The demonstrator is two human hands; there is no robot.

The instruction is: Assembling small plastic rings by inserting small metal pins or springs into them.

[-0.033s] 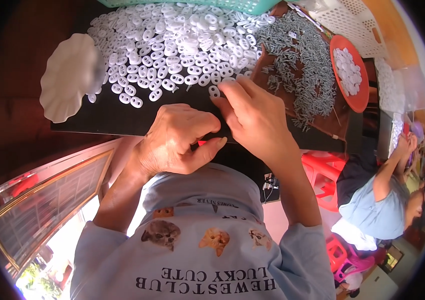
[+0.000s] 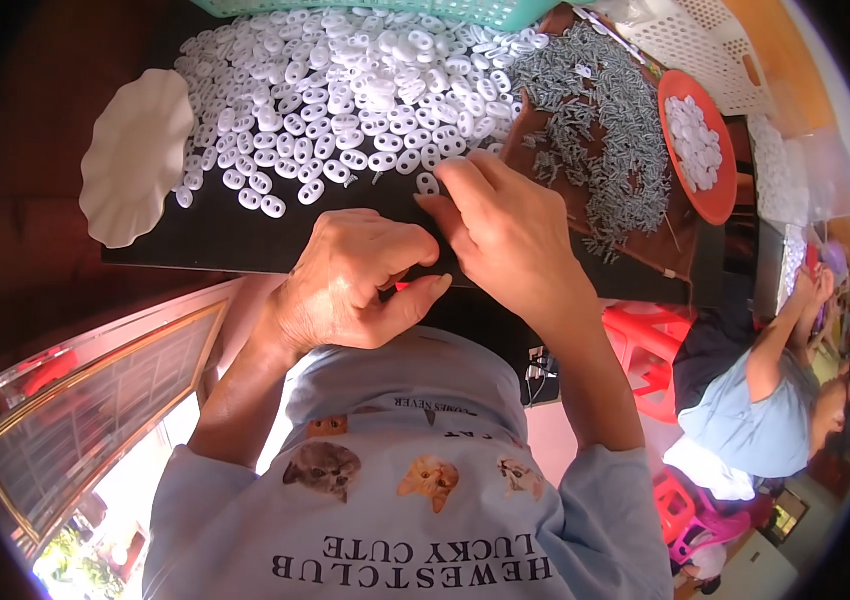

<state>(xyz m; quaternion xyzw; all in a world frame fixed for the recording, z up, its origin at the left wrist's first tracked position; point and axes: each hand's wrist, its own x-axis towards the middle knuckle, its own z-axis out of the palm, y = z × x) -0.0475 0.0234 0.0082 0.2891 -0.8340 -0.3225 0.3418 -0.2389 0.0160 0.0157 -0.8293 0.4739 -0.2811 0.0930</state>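
Observation:
A big heap of small white oval two-hole pieces (image 2: 365,80) covers the black tabletop (image 2: 245,235). Beside it on the right lies a heap of small grey pins (image 2: 595,110). My right hand (image 2: 510,235) reaches to the near edge of the white heap, its fingertips pinched on one white oval piece (image 2: 428,183). My left hand (image 2: 355,280) is curled into a loose fist at the table's front edge, touching the right hand's fingers. Whether it holds anything is hidden.
A white scalloped dish (image 2: 135,155) sits at the table's left. An orange plate (image 2: 710,205) holding white pieces lies at the right. A teal basket (image 2: 395,8) and a white basket (image 2: 705,40) stand behind. Another person (image 2: 765,400) sits lower right near red stools (image 2: 645,350).

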